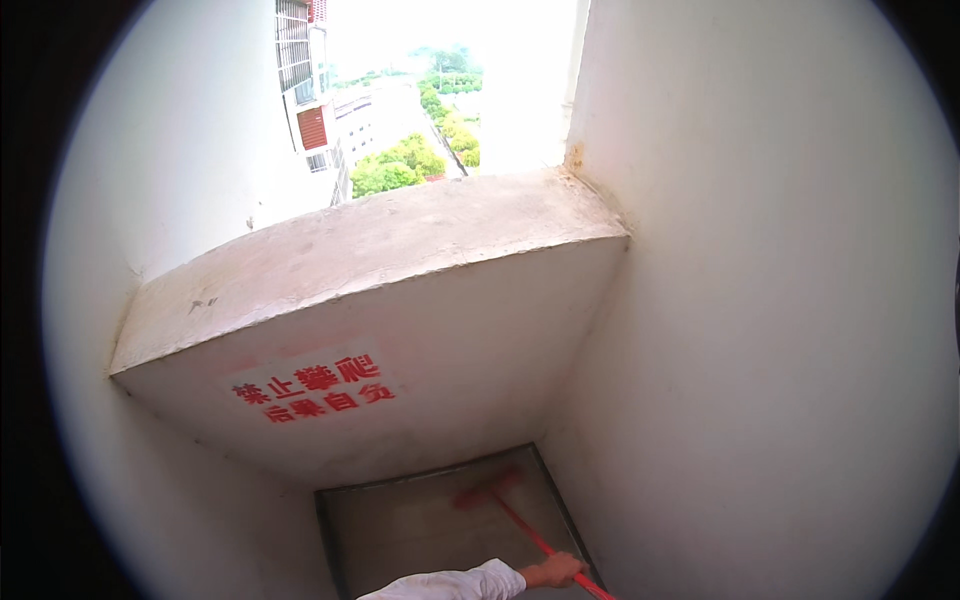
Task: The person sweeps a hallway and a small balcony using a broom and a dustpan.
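Near the bottom edge, my left hand [562,570] is closed around the red handle [529,527] of a long-handled broom or mop; its white sleeve comes in from the lower left. The handle slants up and left to a wide red head [486,491], which is blurred and lies over the floor close to the far wall. Its exact kind cannot be told from the blur. My right hand is out of view, and the lower end of the handle runs out of the picture.
Dark edging [420,478] borders the brownish floor [397,532]. Beyond stands a low white wall with red stencilled writing [315,388] and a broad ledge [360,255], below an opening onto trees and buildings. High white walls [750,300] rise at both sides.
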The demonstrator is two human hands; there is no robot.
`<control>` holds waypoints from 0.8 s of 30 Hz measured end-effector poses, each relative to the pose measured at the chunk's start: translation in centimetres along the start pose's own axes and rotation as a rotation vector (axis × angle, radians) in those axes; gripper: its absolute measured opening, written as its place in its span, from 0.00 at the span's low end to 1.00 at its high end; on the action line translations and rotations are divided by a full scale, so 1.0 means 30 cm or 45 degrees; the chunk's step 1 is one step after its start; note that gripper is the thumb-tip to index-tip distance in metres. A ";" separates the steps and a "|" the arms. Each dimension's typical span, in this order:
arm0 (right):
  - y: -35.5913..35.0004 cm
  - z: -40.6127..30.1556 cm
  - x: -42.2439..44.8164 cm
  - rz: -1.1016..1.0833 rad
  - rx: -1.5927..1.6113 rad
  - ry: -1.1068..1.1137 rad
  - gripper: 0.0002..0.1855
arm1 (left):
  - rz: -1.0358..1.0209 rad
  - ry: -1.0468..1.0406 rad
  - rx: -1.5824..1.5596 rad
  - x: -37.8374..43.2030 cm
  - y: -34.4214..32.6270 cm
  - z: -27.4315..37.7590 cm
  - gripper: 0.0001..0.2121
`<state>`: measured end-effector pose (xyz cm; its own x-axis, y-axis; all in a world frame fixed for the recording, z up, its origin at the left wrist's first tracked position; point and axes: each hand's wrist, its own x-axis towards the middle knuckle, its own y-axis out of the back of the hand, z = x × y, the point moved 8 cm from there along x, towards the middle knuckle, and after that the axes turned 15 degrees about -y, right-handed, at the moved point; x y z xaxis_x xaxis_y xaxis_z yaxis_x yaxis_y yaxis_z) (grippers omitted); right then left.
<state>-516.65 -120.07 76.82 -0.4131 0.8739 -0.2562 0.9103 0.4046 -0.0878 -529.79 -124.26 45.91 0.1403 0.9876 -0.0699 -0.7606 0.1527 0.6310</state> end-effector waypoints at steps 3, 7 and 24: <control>0.024 -0.084 -0.033 0.016 -0.033 0.000 0.22 | 0.010 -0.238 -0.112 0.054 0.018 0.167 0.11; 0.008 -0.154 -0.023 -0.260 0.117 0.039 0.18 | 0.125 -0.526 -0.294 0.066 0.026 0.260 0.12; 0.077 -0.066 -0.112 0.133 0.023 0.229 0.21 | 0.005 -0.248 -0.060 0.097 -0.029 0.171 0.06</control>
<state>-513.21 -121.53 79.38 -0.3133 0.9455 -0.0886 0.9480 0.3060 -0.0874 -525.47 -121.68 49.13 0.2539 0.9634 0.0863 -0.7897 0.1550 0.5936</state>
